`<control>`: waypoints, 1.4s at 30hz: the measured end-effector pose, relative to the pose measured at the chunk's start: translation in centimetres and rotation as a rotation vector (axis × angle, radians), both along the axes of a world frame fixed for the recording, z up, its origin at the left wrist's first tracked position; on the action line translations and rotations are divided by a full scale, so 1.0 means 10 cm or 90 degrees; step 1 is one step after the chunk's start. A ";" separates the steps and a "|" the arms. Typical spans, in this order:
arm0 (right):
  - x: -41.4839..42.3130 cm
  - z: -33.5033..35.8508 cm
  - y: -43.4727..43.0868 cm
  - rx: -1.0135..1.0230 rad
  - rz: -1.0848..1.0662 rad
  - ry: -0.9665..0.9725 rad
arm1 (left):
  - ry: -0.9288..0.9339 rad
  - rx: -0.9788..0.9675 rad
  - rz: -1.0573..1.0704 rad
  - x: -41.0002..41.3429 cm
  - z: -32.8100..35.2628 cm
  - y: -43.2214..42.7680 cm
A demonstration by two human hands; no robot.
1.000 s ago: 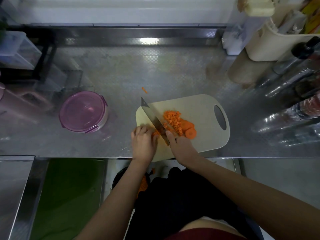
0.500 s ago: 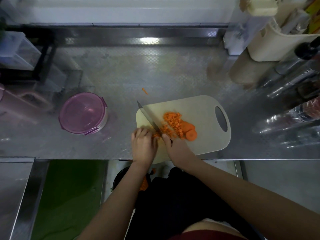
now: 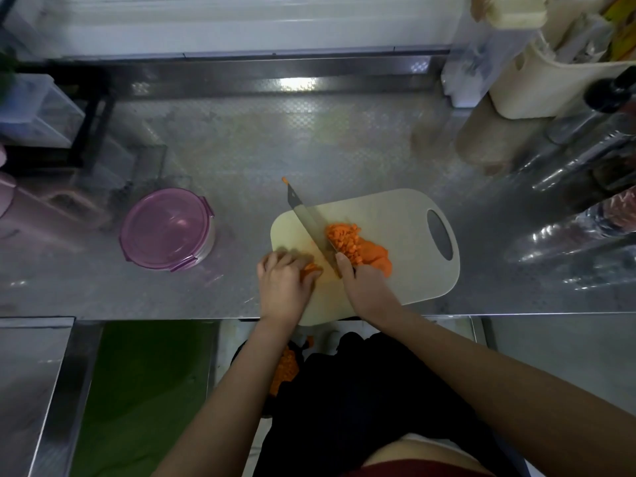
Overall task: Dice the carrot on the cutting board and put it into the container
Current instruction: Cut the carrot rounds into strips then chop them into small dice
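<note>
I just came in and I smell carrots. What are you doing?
A person is chopping carrot on a cream cutting board. The right hand grips a knife, and the left hand holds down a carrot piece. A diced carrot pile sits beside the blade. The pink-lidded container on the steel counter is closed.

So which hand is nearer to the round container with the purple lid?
Left. The left hand is just right of the purple-lidded container; the right hand, holding the knife, is farther right.
</note>
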State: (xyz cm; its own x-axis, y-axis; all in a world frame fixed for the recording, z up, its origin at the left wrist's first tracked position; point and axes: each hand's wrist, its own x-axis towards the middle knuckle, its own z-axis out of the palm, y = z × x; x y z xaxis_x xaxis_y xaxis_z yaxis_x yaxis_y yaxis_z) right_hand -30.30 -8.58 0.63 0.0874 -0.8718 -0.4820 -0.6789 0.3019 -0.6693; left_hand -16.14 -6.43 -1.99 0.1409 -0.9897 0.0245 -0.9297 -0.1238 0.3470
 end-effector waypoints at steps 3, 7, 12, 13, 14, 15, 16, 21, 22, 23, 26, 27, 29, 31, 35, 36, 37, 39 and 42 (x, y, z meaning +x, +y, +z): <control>-0.03 0.03 -0.02 -0.005 0.017 -0.008 | 0.039 -0.008 -0.017 0.03 0.01 -0.01; -0.05 0.04 -0.04 -0.010 0.002 -0.020 | 0.105 -0.024 0.018 0.09 0.04 -0.03; -0.08 0.05 -0.02 -0.018 0.016 -0.032 | 0.116 0.106 -0.018 0.14 0.02 0.01; -0.08 0.04 -0.01 -0.017 0.017 -0.035 | 0.101 0.123 -0.044 0.14 0.01 0.04; -0.08 0.05 0.00 -0.015 0.020 -0.037 | 0.090 0.127 -0.065 0.14 -0.01 0.07; -0.09 0.04 0.01 -0.014 0.022 -0.039 | 0.083 0.123 -0.082 0.14 -0.03 0.09; -0.09 0.03 0.02 -0.013 0.023 -0.040 | 0.077 0.117 -0.094 0.14 -0.04 0.12; -0.13 0.04 0.06 -0.008 0.037 -0.066 | 0.090 0.062 -0.088 0.06 -0.09 0.20; -0.14 0.04 0.07 -0.008 0.041 -0.074 | 0.102 0.049 -0.078 0.03 -0.10 0.21; -0.14 0.04 0.09 -0.010 0.041 -0.081 | 0.111 0.036 -0.071 0.00 -0.11 0.22; -0.14 0.06 0.14 -0.008 0.040 -0.092 | 0.125 0.017 -0.051 -0.03 -0.12 0.22; -0.14 0.07 0.15 -0.008 0.042 -0.095 | 0.133 0.018 -0.044 -0.04 -0.11 0.22; -0.13 0.11 0.16 -0.009 0.045 -0.103 | 0.150 0.015 -0.030 -0.04 -0.11 0.22; -0.13 0.13 0.16 -0.010 0.053 -0.102 | 0.158 0.000 -0.006 -0.04 -0.09 0.22; -0.12 0.14 0.17 -0.009 0.057 -0.092 | 0.173 -0.017 0.031 -0.05 -0.05 0.14; -0.12 0.14 0.16 -0.009 0.055 -0.085 | 0.177 -0.004 0.038 -0.07 -0.02 0.10; -0.11 0.14 0.16 -0.010 0.050 -0.079 | 0.176 0.016 0.044 -0.09 0.00 0.06; -0.11 0.13 0.14 -0.008 0.041 -0.073 | 0.150 0.046 0.050 -0.12 0.03 -0.02; -0.12 0.13 0.11 -0.004 0.038 -0.058 | 0.117 0.066 0.032 -0.13 0.04 -0.12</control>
State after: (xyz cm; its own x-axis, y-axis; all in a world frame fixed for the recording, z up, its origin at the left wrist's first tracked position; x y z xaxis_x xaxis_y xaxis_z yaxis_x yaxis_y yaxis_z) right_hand -31.53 -7.50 1.92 0.1833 -0.8662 -0.4648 -0.6319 0.2584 -0.7307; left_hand -17.47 -7.63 -1.59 0.1836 -0.9772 -0.1070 -0.8438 -0.2125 0.4928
